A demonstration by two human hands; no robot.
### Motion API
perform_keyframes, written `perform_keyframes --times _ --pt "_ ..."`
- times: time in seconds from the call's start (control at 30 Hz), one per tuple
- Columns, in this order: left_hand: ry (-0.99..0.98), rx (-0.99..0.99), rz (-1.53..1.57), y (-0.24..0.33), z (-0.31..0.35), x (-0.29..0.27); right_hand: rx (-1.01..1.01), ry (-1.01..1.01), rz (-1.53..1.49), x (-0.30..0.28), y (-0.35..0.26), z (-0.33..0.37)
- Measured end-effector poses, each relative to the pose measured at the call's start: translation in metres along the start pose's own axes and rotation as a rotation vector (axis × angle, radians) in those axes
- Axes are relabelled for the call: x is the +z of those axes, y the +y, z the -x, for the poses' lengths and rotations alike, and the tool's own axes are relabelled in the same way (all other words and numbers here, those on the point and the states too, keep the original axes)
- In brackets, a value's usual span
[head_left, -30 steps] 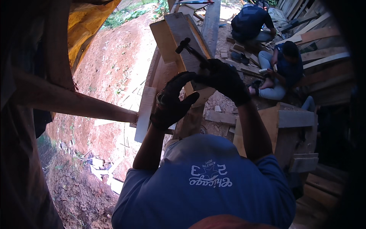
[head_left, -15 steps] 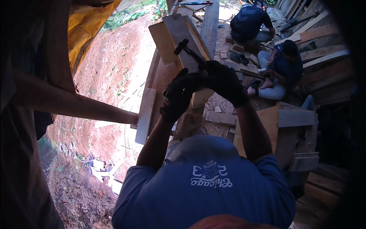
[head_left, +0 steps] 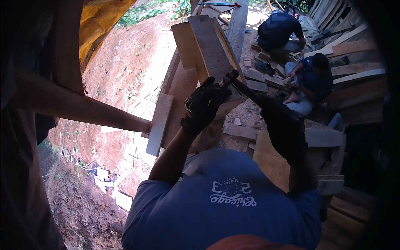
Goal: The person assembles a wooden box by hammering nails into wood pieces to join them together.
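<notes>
Black gloves cover both my hands. My right hand (head_left: 284, 127) is closed round the handle of a hammer (head_left: 249, 94), whose head is beside my left hand. My left hand (head_left: 205, 103) lies at the near end of a block made of joined wooden boards (head_left: 210, 43), its fingers curled in. Whatever those fingers pinch, if anything, is too dark and small to make out. The boards rest on a wooden bench (head_left: 182, 85), tilted away to the far left.
A wooden beam (head_left: 100, 114) juts in from the left, near a short board (head_left: 160, 125). To the right stands a wooden box-like piece (head_left: 323, 137). Two people, one crouching (head_left: 280, 31) and one sitting (head_left: 314, 77), are among planks and offcuts at the far right.
My right hand has swung right and toward me, drawing the hammer back so its head is lower, close to my left hand. My left hand has shifted slightly right.
</notes>
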State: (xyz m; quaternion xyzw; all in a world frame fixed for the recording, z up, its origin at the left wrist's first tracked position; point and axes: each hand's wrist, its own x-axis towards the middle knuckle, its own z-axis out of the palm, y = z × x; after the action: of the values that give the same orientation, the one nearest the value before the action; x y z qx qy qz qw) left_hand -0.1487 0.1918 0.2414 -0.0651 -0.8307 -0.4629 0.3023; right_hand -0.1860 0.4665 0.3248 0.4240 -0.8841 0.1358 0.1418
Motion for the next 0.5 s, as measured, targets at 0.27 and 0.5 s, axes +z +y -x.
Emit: perform_keyframes --times 0.27,0.5 --pt "0.049 0.09 -0.02 0.008 -0.007 -0.002 0.028 0.059 -0.024 -0.026 -0.014 -0.006" --pt "0.043 0.077 -0.016 0.002 -0.004 -0.004 -0.031 0.062 -0.203 -0.021 -0.003 -0.009"
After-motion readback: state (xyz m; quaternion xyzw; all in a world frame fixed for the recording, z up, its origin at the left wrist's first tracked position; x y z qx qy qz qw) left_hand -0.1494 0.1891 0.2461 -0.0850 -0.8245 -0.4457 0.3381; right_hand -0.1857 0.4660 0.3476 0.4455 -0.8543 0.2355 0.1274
